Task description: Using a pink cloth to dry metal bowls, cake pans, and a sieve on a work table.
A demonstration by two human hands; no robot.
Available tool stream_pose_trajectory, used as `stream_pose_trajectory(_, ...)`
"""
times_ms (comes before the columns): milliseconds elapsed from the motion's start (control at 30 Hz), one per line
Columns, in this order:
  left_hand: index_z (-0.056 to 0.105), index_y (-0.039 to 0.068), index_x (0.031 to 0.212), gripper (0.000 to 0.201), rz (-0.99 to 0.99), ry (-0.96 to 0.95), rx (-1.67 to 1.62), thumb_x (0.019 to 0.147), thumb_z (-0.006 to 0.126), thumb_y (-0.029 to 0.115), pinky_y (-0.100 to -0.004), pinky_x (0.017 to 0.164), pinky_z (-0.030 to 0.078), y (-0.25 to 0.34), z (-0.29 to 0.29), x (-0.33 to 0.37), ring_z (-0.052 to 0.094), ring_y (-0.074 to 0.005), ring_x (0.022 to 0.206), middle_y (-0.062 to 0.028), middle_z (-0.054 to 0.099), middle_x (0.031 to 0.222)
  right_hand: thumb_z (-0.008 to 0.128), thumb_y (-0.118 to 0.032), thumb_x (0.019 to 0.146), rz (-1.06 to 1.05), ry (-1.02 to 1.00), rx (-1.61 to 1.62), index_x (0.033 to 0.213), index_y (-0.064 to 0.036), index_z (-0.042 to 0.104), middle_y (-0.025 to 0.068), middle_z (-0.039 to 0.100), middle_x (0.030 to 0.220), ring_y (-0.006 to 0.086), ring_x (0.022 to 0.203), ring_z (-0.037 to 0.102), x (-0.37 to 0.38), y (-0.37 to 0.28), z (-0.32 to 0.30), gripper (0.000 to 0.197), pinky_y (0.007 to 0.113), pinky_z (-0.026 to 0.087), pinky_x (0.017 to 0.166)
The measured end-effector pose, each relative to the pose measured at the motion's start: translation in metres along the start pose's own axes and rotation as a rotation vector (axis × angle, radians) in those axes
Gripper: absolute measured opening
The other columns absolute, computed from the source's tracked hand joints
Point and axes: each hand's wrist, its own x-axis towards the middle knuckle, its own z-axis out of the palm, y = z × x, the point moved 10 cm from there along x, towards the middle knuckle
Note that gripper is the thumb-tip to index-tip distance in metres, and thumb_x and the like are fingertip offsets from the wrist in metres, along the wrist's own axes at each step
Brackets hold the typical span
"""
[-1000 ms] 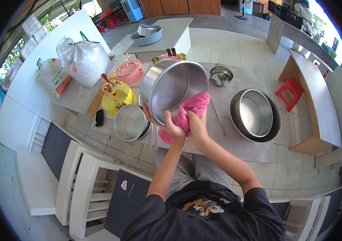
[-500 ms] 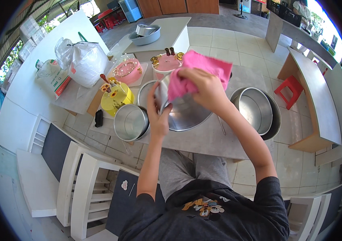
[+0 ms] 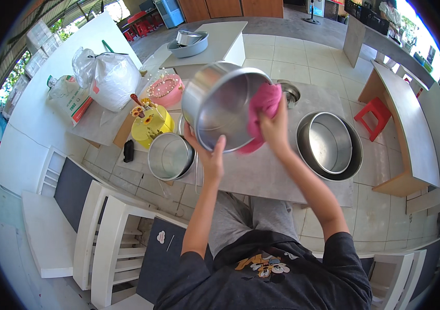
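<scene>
Left hand [image 3: 209, 157] clamped on the near side of a pot, fingers underneath and behind its wall, thumb over the lip. Right hand [image 3: 276, 129] closed around a bunched cloth, pressing it to the rim on the right; slight blur here. Both forearms reach up from the lower edge, dark short sleeves above the elbows.

Grey table [image 3: 266, 178] below, pot held up above its middle. White bag [image 3: 114, 85], knotted, at far left, with a printed sack [image 3: 70, 101] leaning next to it. Wide pan [image 3: 356, 157] at the table's right. Pot [image 3: 225, 113]: silver metal, deep, round, tipped on its side, mouth turned toward the wearer and rightward. Smaller pan [image 3: 328, 143] nested inside the wide one. Left of the pot, just beside it, an open tin [image 3: 168, 155]. Yellow cake [image 3: 153, 126], flower-topped, beyond the tin; pink cake [image 3: 165, 92], beaded, farther back. Cloth [image 3: 264, 108]: pink, folded over the pot's right edge, lower end hanging blurred. Small bowl [image 3: 293, 92] beyond the right hand, partly covered. Black object [image 3: 128, 151] near the yellow cake, kind unclear.
</scene>
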Motion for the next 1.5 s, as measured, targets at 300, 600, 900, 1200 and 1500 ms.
stream_pose_trajectory(300, 0.037, 0.005, 0.127, 0.068, 0.104, -0.317, 0.341, 0.062, 0.052, 0.001, -0.0230, 0.076, 0.035, 0.041, 0.032, 0.013, 0.043, -0.0129, 0.087, -0.0057, 0.044, 0.117, 0.056, 0.006, 0.056, -0.677, -0.428, -0.432, 0.105, -0.0062, 0.053, 0.0143, 0.060, 0.097, 0.0300, 0.086, 0.058, 0.002, -0.094, 0.036, 0.051, 0.035, 0.048, 0.071)
stream_pose_trajectory(600, 0.028, -0.001, 0.129, 0.060, 0.152, 0.270, 0.028, 0.074, 0.049, 0.012, -0.0353, 0.098, 0.027, 0.006, -0.011, 0.000, 0.039, -0.0262, 0.111, -0.0153, 0.034, 0.125, 0.049, 0.002, 0.076, 0.304, 0.282, 0.290, 0.122, -0.0011, 0.032, 0.0125, 0.050, 0.101, 0.0227, 0.097, 0.049, -0.069, 0.042, 0.007, 0.050, 0.034, 0.039, 0.087)
stream_pose_trajectory(900, 0.047, 0.000, 0.110, 0.040, -0.842, -0.159, -0.813, 0.089, 0.045, 0.035, -0.0385, 0.092, 0.038, -0.022, 0.045, -0.034, 0.051, -0.0264, 0.104, -0.0142, 0.054, 0.107, 0.052, 0.009, 0.072, -0.682, 0.246, -0.205, 0.106, 0.0010, 0.042, 0.0241, 0.055, 0.106, 0.0278, 0.081, 0.058, -0.049, -0.027, -0.047, 0.037, 0.041, 0.046, 0.080)
stream_pose_trajectory(1200, 0.050, -0.002, 0.103, 0.031, -0.391, 0.162, -0.249, 0.092, 0.045, 0.027, -0.0291, 0.077, 0.044, -0.012, -0.021, 0.021, 0.056, -0.0140, 0.089, -0.0083, 0.057, 0.096, 0.058, 0.011, 0.069, -0.564, 0.011, 0.144, 0.102, -0.0026, 0.037, 0.0316, 0.037, 0.126, 0.0441, 0.113, 0.043, -0.073, -0.049, -0.041, 0.041, 0.045, 0.037, 0.094)
stream_pose_trajectory(1500, 0.048, 0.001, 0.091, 0.024, 0.594, -0.082, 0.748, 0.091, 0.046, 0.025, -0.0290, 0.066, 0.044, 0.092, 0.061, -0.007, 0.059, -0.0229, 0.076, -0.0122, 0.059, 0.085, 0.054, -0.027, 0.076, -0.641, -0.200, -0.709, 0.118, -0.0115, 0.051, 0.0216, 0.035, 0.132, 0.0422, 0.115, 0.040, -0.064, -0.101, 0.044, 0.045, 0.047, 0.037, 0.090)
